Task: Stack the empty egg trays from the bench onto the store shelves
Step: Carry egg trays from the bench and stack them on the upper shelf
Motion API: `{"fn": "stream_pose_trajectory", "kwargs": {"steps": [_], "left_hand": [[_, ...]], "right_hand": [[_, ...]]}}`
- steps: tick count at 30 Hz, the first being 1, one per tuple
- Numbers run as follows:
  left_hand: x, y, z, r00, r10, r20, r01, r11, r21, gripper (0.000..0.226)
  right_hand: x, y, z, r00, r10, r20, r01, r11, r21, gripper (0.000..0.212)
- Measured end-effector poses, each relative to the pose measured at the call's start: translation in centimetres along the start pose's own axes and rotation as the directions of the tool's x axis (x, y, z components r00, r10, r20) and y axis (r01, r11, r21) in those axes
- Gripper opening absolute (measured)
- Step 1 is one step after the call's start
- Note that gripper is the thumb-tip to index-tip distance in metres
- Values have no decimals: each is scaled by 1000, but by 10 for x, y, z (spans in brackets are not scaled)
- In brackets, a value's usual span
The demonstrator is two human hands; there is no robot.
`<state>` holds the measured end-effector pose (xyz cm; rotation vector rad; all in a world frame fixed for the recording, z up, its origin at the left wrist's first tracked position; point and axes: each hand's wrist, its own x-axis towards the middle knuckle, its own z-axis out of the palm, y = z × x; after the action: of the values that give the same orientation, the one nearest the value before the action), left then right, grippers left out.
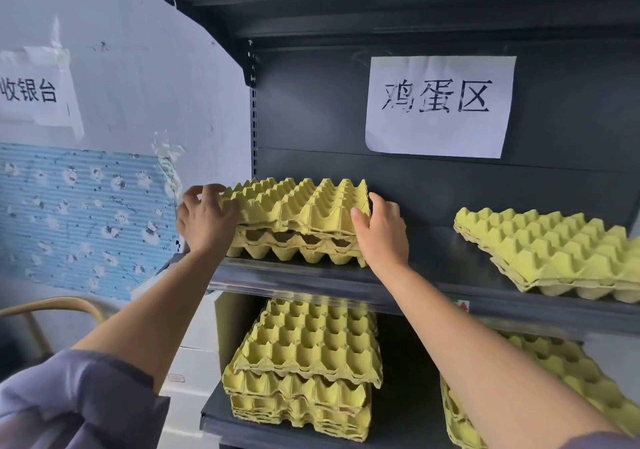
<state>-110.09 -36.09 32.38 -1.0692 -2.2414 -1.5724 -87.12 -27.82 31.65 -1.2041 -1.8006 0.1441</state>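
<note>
Yellow pulp: a right stack [547, 251] on the upper shelf [433, 275], a lower stack [304, 362], a paper sign [440, 105] behind. Our left hand [204, 220] and right hand [382, 230] grasp the ends of the top tray [294, 202] on the left stack [294, 246].

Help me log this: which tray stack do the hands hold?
The upper-shelf left stack: left hand and right hand grip its sides; the other three stacks are untouched.

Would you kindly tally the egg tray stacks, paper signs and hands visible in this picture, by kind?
Egg tray stacks: 4 (upper left stack, upper right stack, lower left stack, lower right stack)
Paper signs: 2 (shelf sign, wall sign)
Hands: 2 (left hand, right hand)
Total: 8
</note>
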Motion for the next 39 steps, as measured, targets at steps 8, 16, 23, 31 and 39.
{"fn": "stream_pose_trajectory", "kwargs": {"steps": [8, 16, 23, 31, 39], "left_hand": [[-33, 52, 0, 954, 297, 44, -300, 949, 95, 29], [-136, 163, 46, 803, 583, 126, -595, 796, 109, 28], [-294, 273, 113, 562, 812, 159, -821, 571, -19, 22], [-473, 360, 195, 237, 913, 333, -894, 339, -293, 37], [-604, 401, 314, 60, 864, 500, -788, 348, -507, 43]], "right_hand": [[-7, 18, -56, 967, -238, -93, 215, 954, -208, 38], [-27, 119, -173, 914, -346, -211, 260, 900, -349, 35], [-79, 264, -329, 924, -332, -190, 180, 815, -551, 36], [-169, 432, -461, 994, -100, -54, 33, 713, -700, 37], [-217, 569, -508, 981, 182, 65, -69, 646, -761, 32]]}}
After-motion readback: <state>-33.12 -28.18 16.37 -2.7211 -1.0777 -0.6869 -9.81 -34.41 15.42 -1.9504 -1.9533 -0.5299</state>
